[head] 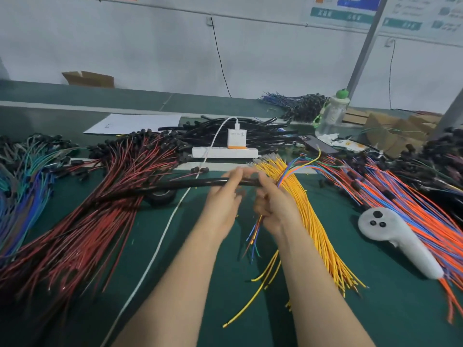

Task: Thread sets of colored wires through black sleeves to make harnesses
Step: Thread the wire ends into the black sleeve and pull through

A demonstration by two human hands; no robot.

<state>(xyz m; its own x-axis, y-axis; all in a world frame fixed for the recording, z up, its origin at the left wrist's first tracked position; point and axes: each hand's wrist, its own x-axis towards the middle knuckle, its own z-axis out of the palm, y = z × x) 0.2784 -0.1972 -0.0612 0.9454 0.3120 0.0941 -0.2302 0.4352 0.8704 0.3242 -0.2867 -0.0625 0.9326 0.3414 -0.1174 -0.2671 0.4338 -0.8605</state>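
Sleeve tubing across frame centre looks light and floppy, so I'd grip near its open mouth, where my left hand curls round it. My right hand pinches the limp mixed-colour wire set just beside that mouth. Print on the charger and wall posters is too blurred to read.

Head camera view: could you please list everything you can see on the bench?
black sleeve: one, black, held across the centre
wire set: one, mixed colours, centre, at the sleeve's end
yellow wires: one pile, yellow, right of centre
red-black wires: one pile, left
orange-blue wires: one pile, right
power strip: one, white, centre back
controller: one, white, right
tape roll: one, black, below sleeve
bottle: one, clear, green cap, back right
left hand: one, gripping sleeve
right hand: one, pinching wire set
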